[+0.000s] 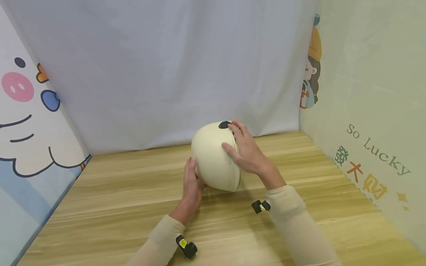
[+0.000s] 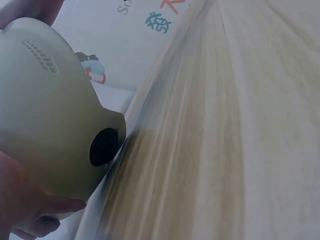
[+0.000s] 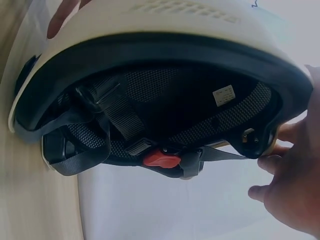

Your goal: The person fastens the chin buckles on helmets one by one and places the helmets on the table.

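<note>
A cream helmet (image 1: 213,159) is tilted on its side above the wooden table, its open underside turned to the right. My left hand (image 1: 192,186) holds the shell from the lower left; its fingertips curl under the shell in the left wrist view. On the other side, my right hand (image 1: 247,151) grips the rim, with the thumb on the shell and fingers near a black round fitting (image 1: 224,125). Dark padding (image 3: 150,90), black straps (image 3: 120,117) and a red buckle (image 3: 161,158) show inside in the right wrist view.
The wooden table (image 1: 133,207) extends around the helmet. A pale curtain (image 1: 159,74) hangs behind it. Printed panels stand at the left (image 1: 33,147) and right (image 1: 366,111). Small black wrist cameras (image 1: 187,247) are strapped at both sleeves.
</note>
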`<state>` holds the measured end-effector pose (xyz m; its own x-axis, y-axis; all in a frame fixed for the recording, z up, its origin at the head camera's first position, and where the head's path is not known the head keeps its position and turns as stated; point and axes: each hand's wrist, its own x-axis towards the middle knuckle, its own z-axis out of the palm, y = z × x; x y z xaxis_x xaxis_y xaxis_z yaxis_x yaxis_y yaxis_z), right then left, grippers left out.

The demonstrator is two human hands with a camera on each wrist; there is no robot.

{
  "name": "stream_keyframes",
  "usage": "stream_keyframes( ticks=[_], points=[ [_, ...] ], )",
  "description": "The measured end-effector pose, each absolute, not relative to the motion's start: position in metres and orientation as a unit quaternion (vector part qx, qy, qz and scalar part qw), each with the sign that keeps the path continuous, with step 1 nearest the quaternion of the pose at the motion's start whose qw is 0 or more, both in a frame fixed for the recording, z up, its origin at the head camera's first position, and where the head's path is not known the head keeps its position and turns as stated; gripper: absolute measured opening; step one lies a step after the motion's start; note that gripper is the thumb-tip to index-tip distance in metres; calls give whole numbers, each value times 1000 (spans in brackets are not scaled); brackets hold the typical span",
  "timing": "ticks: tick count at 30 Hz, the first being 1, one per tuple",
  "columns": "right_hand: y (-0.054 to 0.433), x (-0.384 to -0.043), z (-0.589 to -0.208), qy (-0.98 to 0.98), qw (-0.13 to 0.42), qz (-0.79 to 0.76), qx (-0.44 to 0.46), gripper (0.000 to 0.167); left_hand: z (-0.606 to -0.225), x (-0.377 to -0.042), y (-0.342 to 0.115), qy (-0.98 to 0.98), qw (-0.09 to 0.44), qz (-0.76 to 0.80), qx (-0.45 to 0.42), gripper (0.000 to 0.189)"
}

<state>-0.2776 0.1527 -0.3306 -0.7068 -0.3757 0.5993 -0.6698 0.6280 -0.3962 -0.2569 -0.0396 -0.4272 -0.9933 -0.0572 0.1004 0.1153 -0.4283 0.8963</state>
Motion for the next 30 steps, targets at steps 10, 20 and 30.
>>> stream_keyframes(
  ticks=[10,20,30],
  points=[
    [152,-276,-329,-859,248,334,298,62,-422,-256,-36,-534,65,-843,4,72],
    [151,-277,-329,-851,234,345,319,61,-421,-253,-38,-548,74,-833,6,70],
    [150,-276,-329,-858,232,331,317,49,-420,-251,-40,-545,92,-833,-17,67]
  ],
)
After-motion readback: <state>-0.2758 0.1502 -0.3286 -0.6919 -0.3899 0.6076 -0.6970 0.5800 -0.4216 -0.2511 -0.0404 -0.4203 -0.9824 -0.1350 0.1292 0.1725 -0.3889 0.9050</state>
